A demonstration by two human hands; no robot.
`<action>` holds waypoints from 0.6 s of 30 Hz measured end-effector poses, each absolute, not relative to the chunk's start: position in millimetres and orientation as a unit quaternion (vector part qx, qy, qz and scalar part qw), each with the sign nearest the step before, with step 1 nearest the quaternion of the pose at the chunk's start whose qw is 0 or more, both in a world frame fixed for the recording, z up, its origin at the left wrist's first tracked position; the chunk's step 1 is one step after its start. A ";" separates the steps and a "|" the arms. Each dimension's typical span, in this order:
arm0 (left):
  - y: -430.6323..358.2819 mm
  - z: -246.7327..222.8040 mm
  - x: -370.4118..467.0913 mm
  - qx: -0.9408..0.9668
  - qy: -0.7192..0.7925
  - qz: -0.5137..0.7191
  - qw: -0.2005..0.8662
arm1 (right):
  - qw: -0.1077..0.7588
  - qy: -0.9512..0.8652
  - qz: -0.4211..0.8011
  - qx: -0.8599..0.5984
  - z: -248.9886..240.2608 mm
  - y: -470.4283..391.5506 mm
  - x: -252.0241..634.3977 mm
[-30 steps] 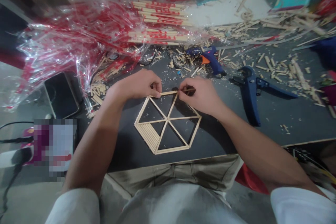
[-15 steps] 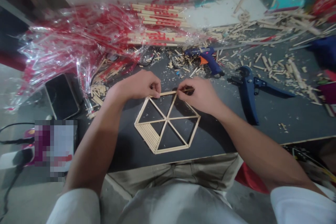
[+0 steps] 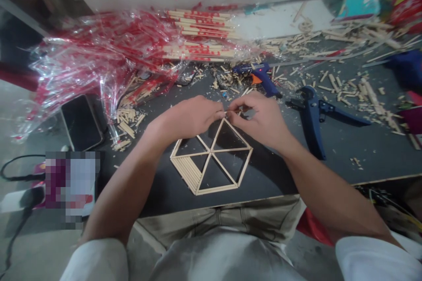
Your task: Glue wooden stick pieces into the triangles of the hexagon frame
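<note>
A hexagonal frame of thin wooden sticks (image 3: 231,150) lies flat on the dark table, with spokes meeting at its centre. Parallel sticks fill part of its lower-left section. My left hand (image 3: 198,116) reaches over the upper-left part, hiding the far edge. Its fingertips are pressed together at the upper-right corner; what they pinch, if anything, is hidden. Beside them, my right hand (image 3: 262,116) is closed, thumb and forefinger pinching a thin wooden stick (image 3: 236,110) at that corner. The two hands' fingertips almost meet.
Behind the frame lie a blue glue gun (image 3: 262,77) and cut stick scraps (image 3: 128,118). Blue cutters (image 3: 313,118) rest at the right. Red-and-clear wrappers (image 3: 108,48) and bundled sticks (image 3: 201,24) fill the back. A phone (image 3: 81,123) lies left.
My left hand has slid right along the frame's far edge, from the upper-left corner to the upper-right one. My right hand stays near that corner, slightly shifted right.
</note>
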State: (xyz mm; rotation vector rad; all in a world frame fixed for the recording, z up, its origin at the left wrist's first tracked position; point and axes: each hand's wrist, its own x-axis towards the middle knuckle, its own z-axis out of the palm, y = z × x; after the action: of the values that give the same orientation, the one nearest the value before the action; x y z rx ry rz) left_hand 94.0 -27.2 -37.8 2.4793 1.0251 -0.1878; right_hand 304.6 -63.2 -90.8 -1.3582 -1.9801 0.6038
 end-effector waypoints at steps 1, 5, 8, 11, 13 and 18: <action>-30.7 -36.6 98.6 0.889 0.399 -0.080 0.209 | 0.328 -0.758 0.219 -0.519 -90.7 -63.4 304.1; -37.6 -36.0 111.7 0.861 0.469 -0.090 0.177 | 0.332 -0.761 0.168 -0.532 -91.4 -62.7 302.3; -37.3 -38.6 114.3 0.863 0.468 -0.064 0.177 | 0.345 -0.754 0.143 -0.541 -91.2 -62.2 302.6; -36.2 -42.9 114.2 0.866 0.465 -0.053 0.174 | 0.350 -0.754 0.147 -0.537 -91.8 -61.0 304.3; -35.6 -46.0 114.3 0.868 0.462 -0.046 0.173 | 0.357 -0.755 0.154 -0.528 -93.2 -59.8 305.1; -33.9 -52.4 115.6 0.862 0.479 -0.029 0.166 | 0.367 -0.755 0.147 -0.523 -97.1 -57.4 303.7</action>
State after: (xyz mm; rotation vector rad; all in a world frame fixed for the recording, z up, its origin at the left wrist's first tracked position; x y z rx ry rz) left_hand 115.6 -33.9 -52.4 2.4540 1.3628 -0.0829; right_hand 303.7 -57.4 -97.1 -1.3445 -1.9384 0.3785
